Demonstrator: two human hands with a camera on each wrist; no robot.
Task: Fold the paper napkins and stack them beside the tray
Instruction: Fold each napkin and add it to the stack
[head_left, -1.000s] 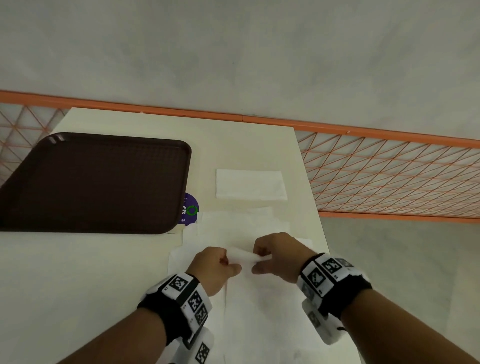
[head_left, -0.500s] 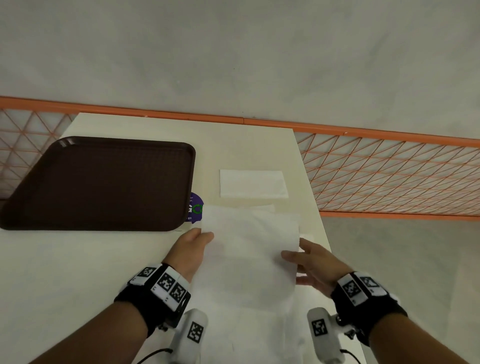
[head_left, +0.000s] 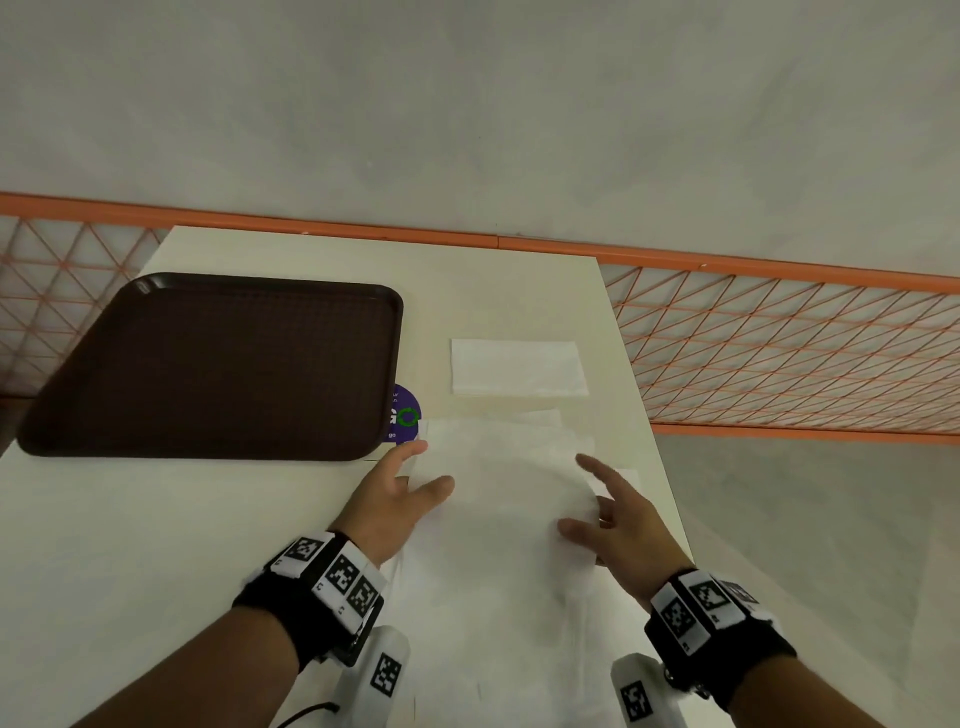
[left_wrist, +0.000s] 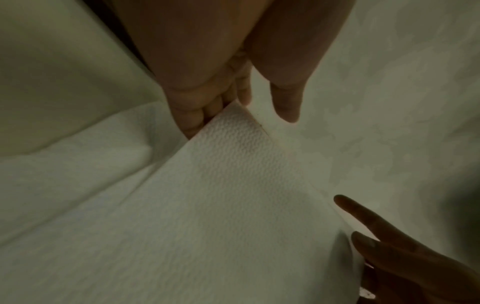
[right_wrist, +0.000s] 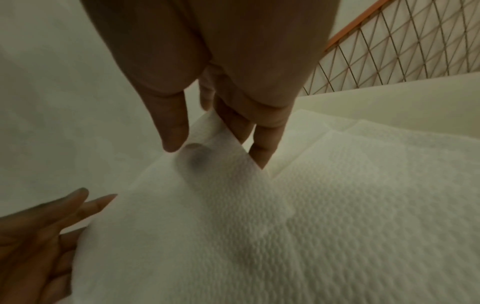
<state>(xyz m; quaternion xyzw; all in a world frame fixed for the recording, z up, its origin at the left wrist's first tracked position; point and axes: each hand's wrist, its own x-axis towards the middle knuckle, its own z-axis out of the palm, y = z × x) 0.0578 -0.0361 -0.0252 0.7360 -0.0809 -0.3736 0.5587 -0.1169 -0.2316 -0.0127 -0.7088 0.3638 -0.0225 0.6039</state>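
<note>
A white unfolded napkin sheet (head_left: 498, 493) hangs spread between my hands, just above a pile of loose napkins (head_left: 519, 649). My left hand (head_left: 415, 470) is at its left edge with straight fingers; in the left wrist view the sheet's corner (left_wrist: 233, 127) lies against the fingers (left_wrist: 197, 117) and the thumb stands apart. My right hand (head_left: 587, 499) is at the right edge with fingers spread; in the right wrist view the edge (right_wrist: 221, 164) runs between straight fingers, one showing through the paper. One folded napkin (head_left: 518, 367) lies right of the brown tray (head_left: 208, 364).
A purple round sticker (head_left: 406, 415) peeks out at the tray's near right corner. The table's right edge (head_left: 670, 493) runs close to my right hand. An orange mesh fence (head_left: 779, 353) stands beyond the table, with grey floor behind it.
One second ago both hands pinched the sheet together at the middle. They moved apart and spread it wide, and now their fingers have straightened and spread at its edges.
</note>
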